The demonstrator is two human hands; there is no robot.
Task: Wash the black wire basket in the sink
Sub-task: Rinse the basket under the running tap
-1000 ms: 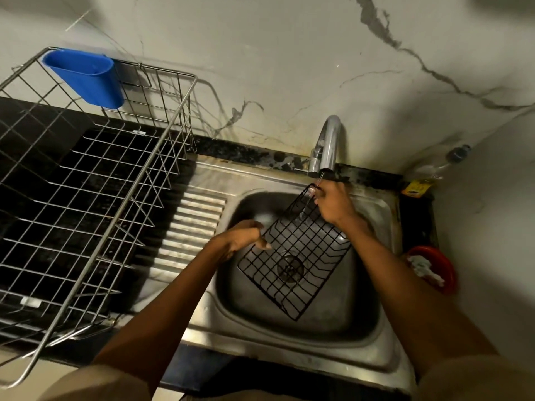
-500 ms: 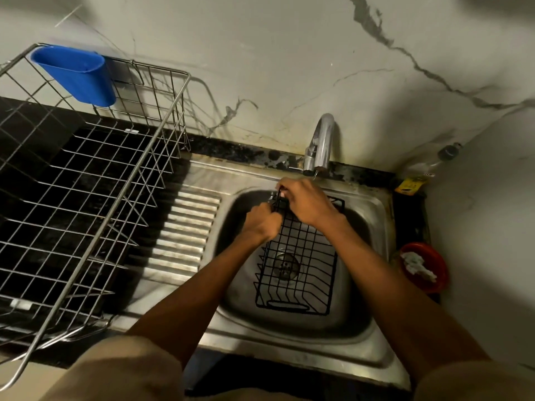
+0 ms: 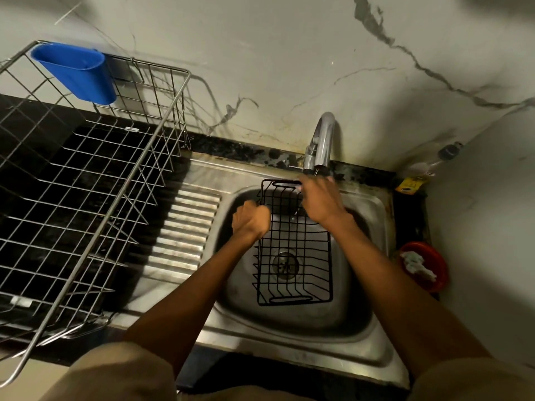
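Note:
A black wire basket [image 3: 293, 250] lies lengthwise in the steel sink [image 3: 373, 322], its open side up and its far end raised under the tap [image 3: 321, 143]. The drain shows through its wires. My left hand [image 3: 251, 219] is closed on the basket's left rim near the far end. At the far right corner of the basket, directly below the spout, my right hand [image 3: 320, 199] grips the rim. Whether water is running I cannot make out.
A large steel dish rack [image 3: 86, 198] with a blue plastic cup [image 3: 76, 72] hung on it stands on the dark counter at left. The ribbed drainboard [image 3: 188, 230] lies between rack and sink. A red bowl [image 3: 425, 266] with a cloth and a bottle [image 3: 422, 169] sit at right.
The basket has swung from a diagonal tilt to lie lengthwise in the sink, far end lifted toward the tap. Both hands have shifted along with it to grip the far end.

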